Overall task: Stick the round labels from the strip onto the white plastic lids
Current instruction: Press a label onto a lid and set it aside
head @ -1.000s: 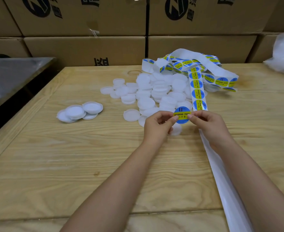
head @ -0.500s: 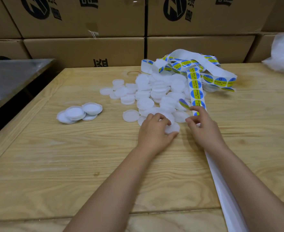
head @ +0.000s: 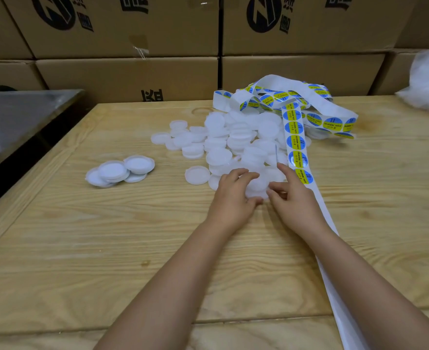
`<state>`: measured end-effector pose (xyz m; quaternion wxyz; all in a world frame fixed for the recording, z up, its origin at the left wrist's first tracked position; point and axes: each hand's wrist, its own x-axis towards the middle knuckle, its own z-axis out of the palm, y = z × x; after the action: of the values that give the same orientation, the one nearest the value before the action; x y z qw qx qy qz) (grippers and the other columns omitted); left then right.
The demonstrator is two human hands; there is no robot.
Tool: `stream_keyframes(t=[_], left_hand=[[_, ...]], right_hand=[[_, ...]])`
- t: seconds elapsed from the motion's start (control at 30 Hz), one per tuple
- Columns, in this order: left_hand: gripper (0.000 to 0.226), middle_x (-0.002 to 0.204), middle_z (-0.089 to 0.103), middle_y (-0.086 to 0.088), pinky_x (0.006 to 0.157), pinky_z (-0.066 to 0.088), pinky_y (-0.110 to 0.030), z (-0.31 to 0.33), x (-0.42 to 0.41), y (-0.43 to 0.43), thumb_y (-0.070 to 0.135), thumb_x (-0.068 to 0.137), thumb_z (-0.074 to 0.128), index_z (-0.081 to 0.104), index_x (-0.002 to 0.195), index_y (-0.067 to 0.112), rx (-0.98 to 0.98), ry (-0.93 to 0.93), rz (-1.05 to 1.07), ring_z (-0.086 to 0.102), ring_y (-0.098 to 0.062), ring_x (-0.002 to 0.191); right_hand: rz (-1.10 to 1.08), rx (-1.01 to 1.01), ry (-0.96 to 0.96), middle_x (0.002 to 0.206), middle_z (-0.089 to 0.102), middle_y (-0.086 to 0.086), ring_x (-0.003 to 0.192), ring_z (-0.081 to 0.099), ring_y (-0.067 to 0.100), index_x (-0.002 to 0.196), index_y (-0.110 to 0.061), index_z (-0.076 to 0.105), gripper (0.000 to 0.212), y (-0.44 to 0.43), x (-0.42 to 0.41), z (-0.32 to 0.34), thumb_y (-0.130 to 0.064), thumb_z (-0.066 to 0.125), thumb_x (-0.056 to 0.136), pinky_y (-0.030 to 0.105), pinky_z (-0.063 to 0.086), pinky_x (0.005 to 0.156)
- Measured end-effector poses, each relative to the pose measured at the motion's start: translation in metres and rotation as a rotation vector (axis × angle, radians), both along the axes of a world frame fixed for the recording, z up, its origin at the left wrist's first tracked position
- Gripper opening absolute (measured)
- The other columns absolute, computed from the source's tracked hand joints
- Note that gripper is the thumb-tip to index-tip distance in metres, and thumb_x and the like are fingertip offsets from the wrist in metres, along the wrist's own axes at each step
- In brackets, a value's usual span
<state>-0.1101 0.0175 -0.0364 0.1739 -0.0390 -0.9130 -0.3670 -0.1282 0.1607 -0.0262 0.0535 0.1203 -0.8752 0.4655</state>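
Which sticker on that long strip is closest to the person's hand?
The lowest label on the strip, right beside the right hand's outstretched index finger. Below it the backing is bare white; the other labels lie farther up.

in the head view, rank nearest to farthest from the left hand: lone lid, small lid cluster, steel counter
1. lone lid, just beside the left hand
2. small lid cluster, farther left
3. steel counter, far left edge of view

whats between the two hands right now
A white lid, gripped by the left hand, with the right hand close against its other side. The head view shows it.
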Motion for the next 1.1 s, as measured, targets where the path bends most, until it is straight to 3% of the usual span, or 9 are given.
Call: stream_keyframes(t=[0.1,0.3,0.43,0.53,0.7,0.83,0.93,1.03,1.1], left_hand=[[0.054,0.138,0.042,-0.002,0.105,0.035,-0.029,0.001,-0.001,-0.001,0.014,0.077,0.073,0.055,0.128,0.018,0.082,-0.008,-0.015,0.034,-0.018,0.128],[0.072,0.142,0.034,0.001,0.099,0.029,-0.005,0.001,-0.001,0.000,0.007,0.069,0.075,0.047,0.134,0.024,0.204,0.052,-0.075,0.032,0.000,0.128],[0.081,0.137,0.035,0.001,0.090,0.047,-0.013,0.005,0.000,0.000,0.002,0.070,0.074,0.039,0.139,0.024,0.359,0.123,-0.085,0.035,0.018,0.115],[0.058,0.118,0.049,0.006,0.077,0.054,-0.023,0.008,0.000,0.003,0.008,0.080,0.068,0.045,0.132,0.021,0.496,0.125,0.039,0.051,0.009,0.099],[0.025,0.106,0.068,-0.009,0.080,0.056,-0.035,0.012,-0.002,0.001,0.010,0.093,0.054,0.061,0.117,0.008,0.765,-0.100,0.024,0.066,-0.016,0.094],[0.017,0.089,0.070,-0.009,0.062,0.058,-0.024,0.016,-0.001,-0.005,0.005,0.093,0.054,0.065,0.106,0.003,1.023,-0.179,-0.053,0.070,-0.012,0.073],[0.017,0.085,0.070,-0.009,0.063,0.058,-0.024,0.019,-0.002,-0.010,0.002,0.092,0.054,0.063,0.106,0.000,1.164,-0.192,-0.060,0.070,-0.015,0.070],[0.015,0.082,0.071,-0.008,0.061,0.058,-0.024,0.020,-0.001,-0.011,0.002,0.092,0.055,0.064,0.103,0.000,1.177,-0.195,-0.082,0.070,-0.016,0.069],[0.013,0.078,0.071,-0.005,0.060,0.057,-0.023,0.021,0.000,-0.010,0.003,0.092,0.055,0.065,0.100,0.002,1.156,-0.198,-0.101,0.070,-0.015,0.066]], right_hand=[[-0.024,-0.097,-0.018,0.105,0.065,-0.004,0.097,0.063,0.013,0.140,-0.025,0.035,0.063,-0.002,-0.001,0.000,-0.010,0.063,0.085,0.021,0.041,0.083],[-0.102,-0.294,-0.044,0.090,0.057,-0.008,0.069,0.062,0.011,0.138,-0.026,0.035,0.070,-0.002,-0.005,0.001,0.000,0.065,0.081,0.023,0.048,0.073],[-0.120,-0.418,-0.106,0.097,0.064,-0.002,0.071,0.064,0.013,0.146,-0.028,0.023,0.083,0.000,-0.004,0.005,0.006,0.063,0.081,0.030,0.052,0.079],[-0.124,-0.531,-0.139,0.089,0.066,-0.003,0.070,0.066,0.012,0.148,-0.029,0.018,0.090,0.001,-0.003,0.008,0.009,0.062,0.079,0.039,0.052,0.086],[-0.075,-0.620,-0.152,0.090,0.069,0.005,0.068,0.068,0.012,0.149,-0.023,0.018,0.089,-0.004,0.001,0.009,0.008,0.064,0.079,0.031,0.052,0.078],[-0.040,-0.609,-0.123,0.102,0.065,0.012,0.080,0.067,0.024,0.147,-0.025,0.022,0.086,-0.006,0.003,0.010,0.005,0.066,0.080,0.038,0.053,0.084],[-0.060,-0.728,-0.105,0.107,0.060,0.007,0.082,0.065,0.016,0.135,-0.023,0.041,0.062,-0.004,0.002,0.016,-0.003,0.067,0.083,0.030,0.058,0.069],[-0.104,-0.850,-0.140,0.096,0.062,0.005,0.085,0.062,0.014,0.096,-0.016,0.063,0.010,0.003,0.000,0.023,-0.012,0.065,0.087,0.026,0.056,0.065],[-0.076,-0.892,-0.229,0.085,0.066,0.002,0.084,0.063,0.012,0.079,-0.015,0.064,0.009,0.007,-0.001,0.024,-0.016,0.064,0.088,0.027,0.056,0.067]])
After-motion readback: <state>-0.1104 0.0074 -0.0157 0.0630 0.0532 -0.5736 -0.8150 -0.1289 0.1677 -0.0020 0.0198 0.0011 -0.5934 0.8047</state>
